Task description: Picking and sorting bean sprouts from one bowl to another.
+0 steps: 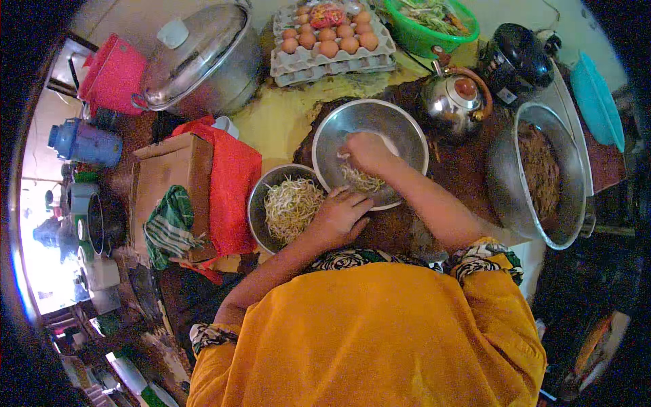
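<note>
A wide stainless steel bowl lies in front of me with some bean sprouts in it. My right hand is inside this bowl, fingers curled down over a few sprouts; the fingertips are partly hidden. To its left, a smaller metal bowl holds a heap of bean sprouts. My left hand rests where the two bowls meet, at the near rim of the wide one, its fingers bent; whether anything is between them does not show.
Egg trays, a green basin of vegetables and a lidded pot stand at the back. A metal kettle and a large pot with brown contents are on the right. A cardboard box and red bag stand left.
</note>
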Action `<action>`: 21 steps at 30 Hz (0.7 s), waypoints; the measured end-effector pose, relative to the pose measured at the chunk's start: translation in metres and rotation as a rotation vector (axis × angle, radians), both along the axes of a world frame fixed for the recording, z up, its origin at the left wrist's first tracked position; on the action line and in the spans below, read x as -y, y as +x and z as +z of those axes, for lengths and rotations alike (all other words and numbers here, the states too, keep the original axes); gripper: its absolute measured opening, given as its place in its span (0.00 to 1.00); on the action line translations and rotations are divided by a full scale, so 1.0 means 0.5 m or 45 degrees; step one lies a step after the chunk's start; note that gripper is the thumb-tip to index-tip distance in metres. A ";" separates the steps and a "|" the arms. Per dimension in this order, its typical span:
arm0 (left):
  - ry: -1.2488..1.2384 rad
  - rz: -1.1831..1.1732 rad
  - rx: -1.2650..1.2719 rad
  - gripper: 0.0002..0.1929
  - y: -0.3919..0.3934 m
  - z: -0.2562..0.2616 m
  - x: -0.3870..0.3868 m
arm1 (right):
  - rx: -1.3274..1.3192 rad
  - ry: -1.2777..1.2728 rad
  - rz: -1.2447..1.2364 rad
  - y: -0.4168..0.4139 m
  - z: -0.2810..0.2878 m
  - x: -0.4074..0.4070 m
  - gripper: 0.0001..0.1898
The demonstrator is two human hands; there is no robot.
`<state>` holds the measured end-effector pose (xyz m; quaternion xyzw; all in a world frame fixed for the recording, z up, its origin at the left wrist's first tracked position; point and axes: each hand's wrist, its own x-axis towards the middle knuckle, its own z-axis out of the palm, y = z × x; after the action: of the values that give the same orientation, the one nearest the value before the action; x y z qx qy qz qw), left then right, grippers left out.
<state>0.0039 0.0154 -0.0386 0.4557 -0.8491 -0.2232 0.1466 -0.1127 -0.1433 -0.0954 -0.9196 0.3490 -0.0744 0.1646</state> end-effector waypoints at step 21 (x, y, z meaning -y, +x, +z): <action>-0.083 0.005 -0.025 0.19 -0.004 -0.017 -0.006 | 0.726 0.889 -0.082 -0.061 0.037 0.005 0.07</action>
<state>0.0021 0.0182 -0.0470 0.4502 -0.8535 -0.1996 0.1703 -0.1430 -0.1459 -0.0771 -0.7404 0.3223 -0.2075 0.5522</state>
